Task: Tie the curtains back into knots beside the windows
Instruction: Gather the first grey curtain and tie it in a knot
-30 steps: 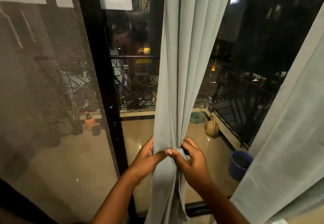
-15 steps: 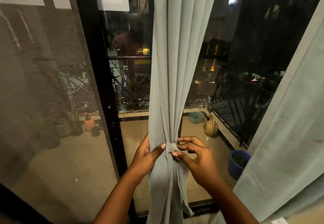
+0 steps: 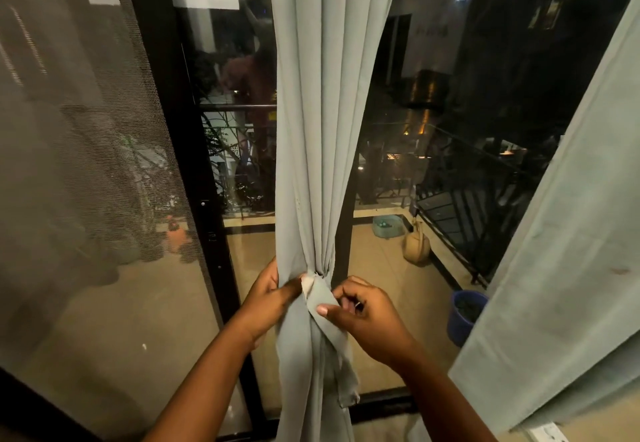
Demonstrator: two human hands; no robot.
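A pale grey-green curtain [image 3: 311, 123] hangs in the middle of the view, gathered tight into a narrow bunch at hand height. My left hand [image 3: 268, 298] grips the bunch from its left side, thumb pressed across the fabric. A flat strip of the same cloth [image 3: 323, 306] runs down to the right from the cinch point. My right hand [image 3: 365, 315] pinches that strip between thumb and curled fingers. A second curtain [image 3: 561, 251] of the same colour hangs loose at the right edge.
A black window frame [image 3: 194, 171] stands just left of the gathered curtain, with a mesh screen [image 3: 79, 164] beyond it. Through the glass lie a tiled balcony, a black railing [image 3: 460, 213], a blue bucket [image 3: 462, 315] and a tan jug [image 3: 415, 246].
The right hand has drawn the cloth strip out and down to the right from the cinch point. The left hand has kept its grip on the bunch. The view has come closer.
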